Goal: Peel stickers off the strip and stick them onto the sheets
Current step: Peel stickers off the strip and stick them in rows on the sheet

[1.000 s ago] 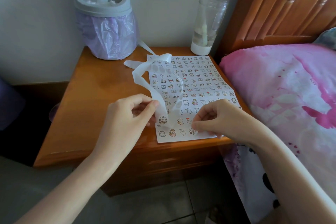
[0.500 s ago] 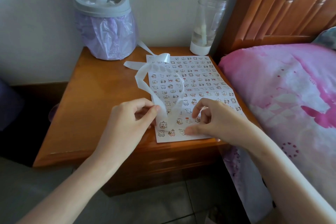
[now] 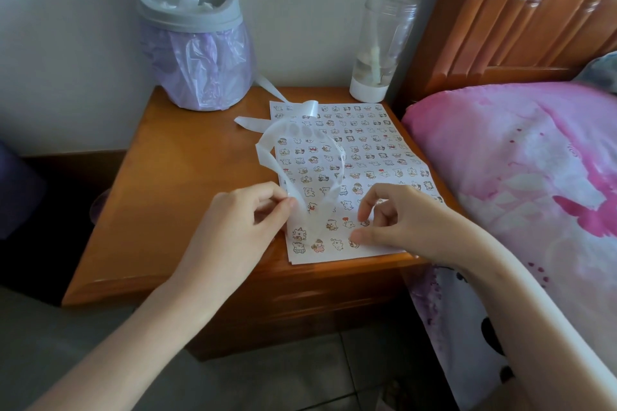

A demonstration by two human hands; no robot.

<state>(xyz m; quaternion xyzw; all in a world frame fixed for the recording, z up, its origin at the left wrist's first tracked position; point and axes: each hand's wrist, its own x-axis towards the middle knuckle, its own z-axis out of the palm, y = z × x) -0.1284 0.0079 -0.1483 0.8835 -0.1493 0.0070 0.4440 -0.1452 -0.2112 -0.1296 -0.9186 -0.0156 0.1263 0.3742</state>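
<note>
Under the right hand (image 3: 400,223): near corner of the sheet (image 3: 367,150) covered. Whether its fingertips (image 3: 363,222) pinch a sticker or only press on 1 is too small to tell. At the left hand (image 3: 240,220): pinch partly screened by the translucent strip (image 3: 290,128). Beyond the left hand: strip's far end vanishes behind the bin (image 3: 197,70). Sticker drawings illegible. Both forearms cut off by the bottom edge.

This is a bedroom in a home. A low wooden desk (image 3: 187,183) with drawers stands as a nightstand, tight against a bed (image 3: 500,160) under a pink patterned cover, with a slatted wooden headboard (image 3: 517,10) behind. On the desk sit a small lidded bin (image 3: 193,53) lined with a purple bag and a clear bottle (image 3: 380,43). The wall (image 3: 66,43) is plain, the floor (image 3: 267,384) tiled.
</note>
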